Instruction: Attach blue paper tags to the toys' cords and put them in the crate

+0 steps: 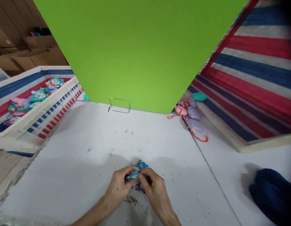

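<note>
Near the table's point(93, 147) front edge, left hand point(118, 188) and right hand point(153, 191) pinch 1 blue-red toy point(140, 166), still mid-handling, purple toys point(193, 119) untouched.

My left hand point(118, 186) and right hand point(153, 190) meet at the near edge of the white counter point(89, 150), both pinching a small blue-and-red printed toy point(139, 175) between them. A white plastic crate point(39, 116) of toys sits far left. Behind, a bent wire stand point(119, 105) rests before the green panel point(140, 53). A heap of purple plush toys point(192, 117) lies far right, beside a striped woven sheet point(253, 78).
</note>
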`<state>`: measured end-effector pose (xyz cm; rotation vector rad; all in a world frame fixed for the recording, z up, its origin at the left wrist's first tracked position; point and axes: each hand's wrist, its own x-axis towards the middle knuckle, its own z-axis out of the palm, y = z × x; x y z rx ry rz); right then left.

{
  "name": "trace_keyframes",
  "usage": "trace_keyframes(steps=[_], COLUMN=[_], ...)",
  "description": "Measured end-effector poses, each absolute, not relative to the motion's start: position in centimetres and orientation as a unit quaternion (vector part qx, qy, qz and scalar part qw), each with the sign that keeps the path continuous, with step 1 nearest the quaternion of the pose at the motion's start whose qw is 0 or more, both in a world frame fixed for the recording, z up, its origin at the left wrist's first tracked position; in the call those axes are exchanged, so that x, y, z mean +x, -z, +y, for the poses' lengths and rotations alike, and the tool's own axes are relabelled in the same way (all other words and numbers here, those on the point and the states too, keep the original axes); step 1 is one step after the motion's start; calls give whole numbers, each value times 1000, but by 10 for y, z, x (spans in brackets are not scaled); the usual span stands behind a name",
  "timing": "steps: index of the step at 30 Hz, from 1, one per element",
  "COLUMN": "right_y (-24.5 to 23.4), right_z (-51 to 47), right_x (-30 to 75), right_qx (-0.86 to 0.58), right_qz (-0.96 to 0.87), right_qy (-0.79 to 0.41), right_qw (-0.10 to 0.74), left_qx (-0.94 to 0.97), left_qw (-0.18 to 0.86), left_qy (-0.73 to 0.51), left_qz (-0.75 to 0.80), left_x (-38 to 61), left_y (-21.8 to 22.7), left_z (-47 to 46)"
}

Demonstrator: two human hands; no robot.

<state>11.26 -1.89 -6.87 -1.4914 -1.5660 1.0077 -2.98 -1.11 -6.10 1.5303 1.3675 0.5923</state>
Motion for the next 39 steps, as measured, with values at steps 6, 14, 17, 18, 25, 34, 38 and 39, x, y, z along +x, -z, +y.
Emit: trace_keyframes(steps=[6,14,17,18,25,34,38,39], right_y=[57,47,45,44,43,58,57,59], right_z=[-31,-33,-33,-33,-35,-41,-40,-39], right_x=[116,110,110,111,117,122,130,134], right_qx=[-597,-604,-589,-586,-568,-523,-503,-502], right_qz=[-562,-544,-553,-555,-555,-454,-417,-422], right_qy=[-399,-406,-408,-409,-439,-547,-528,-522], right_qw=[411,418,425,425,421,471,542,546], left_qx=[542,598,620,632,626,538,673,694], left_qw=[532,472,453,446,509,648,535,514], left_qy=[-243,-267,-274,-273,-265,-226,-191,-189], left_qz=[603,590,579,571,529,489,475,468], left_x=[-29,-17,-15,-14,-16,-13,3,6], left_y=[44,24,23,24,28,23,22,21], left_z=[-10,-12,-12,-13,-23,-17,-16,-16])
